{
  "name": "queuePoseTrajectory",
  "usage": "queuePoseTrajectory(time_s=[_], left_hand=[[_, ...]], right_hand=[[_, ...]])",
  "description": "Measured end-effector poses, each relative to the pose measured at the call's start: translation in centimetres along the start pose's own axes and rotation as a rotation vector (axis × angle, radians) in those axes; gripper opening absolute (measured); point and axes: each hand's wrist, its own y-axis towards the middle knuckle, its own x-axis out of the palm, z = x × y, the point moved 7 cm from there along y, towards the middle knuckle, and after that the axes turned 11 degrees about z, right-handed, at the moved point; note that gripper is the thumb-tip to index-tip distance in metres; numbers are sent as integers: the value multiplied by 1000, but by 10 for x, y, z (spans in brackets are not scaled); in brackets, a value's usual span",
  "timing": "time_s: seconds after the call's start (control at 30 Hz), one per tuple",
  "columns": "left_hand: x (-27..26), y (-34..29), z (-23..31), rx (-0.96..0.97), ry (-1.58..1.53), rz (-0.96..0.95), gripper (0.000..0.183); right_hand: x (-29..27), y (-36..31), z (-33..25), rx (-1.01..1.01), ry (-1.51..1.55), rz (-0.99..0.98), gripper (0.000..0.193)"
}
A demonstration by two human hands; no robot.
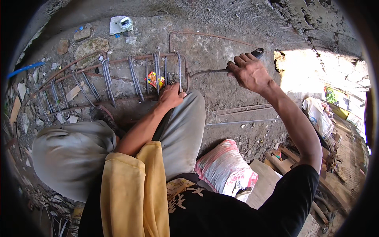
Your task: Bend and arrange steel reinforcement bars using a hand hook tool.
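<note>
In the head view, the right hand (249,72), upper right, wraps a long metal tool (211,71), partly hiding its handle (258,52). Near centre, the left hand (171,96) rests against the steel cage (107,79), upper left; its fingertips are obscured, so what it grips cannot be told.

Cannot clearly see the fingers' ends on the left hand (170,98), nor make out the exact hold among the bent steel rods (180,73). Cannot see all of the long bar (209,71), partly covered by the right hand (249,71). Cannot follow the blue strip (26,69) past the dark rim. Cannot identify the small round object (125,23). Lose detail in the glaring opening (308,71).
</note>
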Motion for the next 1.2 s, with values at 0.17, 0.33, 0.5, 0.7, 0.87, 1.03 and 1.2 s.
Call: queuePoseTrajectory(time_s=[0.17, 0.33, 0.5, 0.7, 0.87, 1.03, 1.2], left_hand=[[-3, 0, -4, -24, -105, 10, 39], [-4, 0, 1, -34, -80, 18, 36], [-5, 0, -11, 8, -43, 195, 28], [2, 1, 15, 33, -120, 165, 27], [-6, -4, -17, -51, -55, 186, 28], [-1, 0, 0, -44, -105, 130, 29], [-2, -3, -18, -57, -123, 184, 27]], right_hand=[[16, -2, 13, 86, 43, -56, 23], [52, -26, 45, 727, 223, -355, 34], [46, -6, 31, 580, 122, -234, 39], [133, -112, 66, 675, 240, -396, 40], [104, -60, 21, 681, 316, -393, 40], [124, -134, -32, 897, 411, -351, 41], [127, -118, -131, 1333, 1119, -800, 41]])
